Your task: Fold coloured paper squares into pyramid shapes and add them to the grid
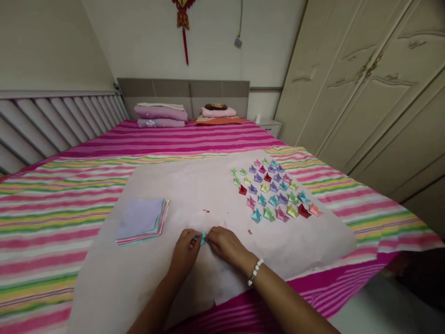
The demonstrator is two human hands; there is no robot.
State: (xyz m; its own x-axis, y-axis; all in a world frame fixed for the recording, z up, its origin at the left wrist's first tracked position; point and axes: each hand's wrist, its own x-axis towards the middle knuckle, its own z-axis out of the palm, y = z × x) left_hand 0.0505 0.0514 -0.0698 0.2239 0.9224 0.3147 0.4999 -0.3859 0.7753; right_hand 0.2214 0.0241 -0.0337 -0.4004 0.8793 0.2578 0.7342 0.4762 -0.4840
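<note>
Between my fingertips is a small light-blue folded paper piece point(203, 238), held just above the pale sheet point(194, 185). My left hand point(188, 245) pinches its left side. On its right side the fingers of my right hand point(222, 242) close on it, and a beaded bracelet circles that wrist. The fingers partly hide the paper's shape. To the left lies a stack of coloured square papers point(142, 218), lavender on top. At the right, several rows of small folded paper figures point(274, 201) stand in many colours.
A small red scrap point(206, 211) and another red bit point(250, 231) lie on the sheet near my hands. Beneath the sheet is a striped bedspread point(45, 222). Folded bedding point(162, 113) rests by the headboard point(156, 93); a wardrobe point(365, 83) stands right.
</note>
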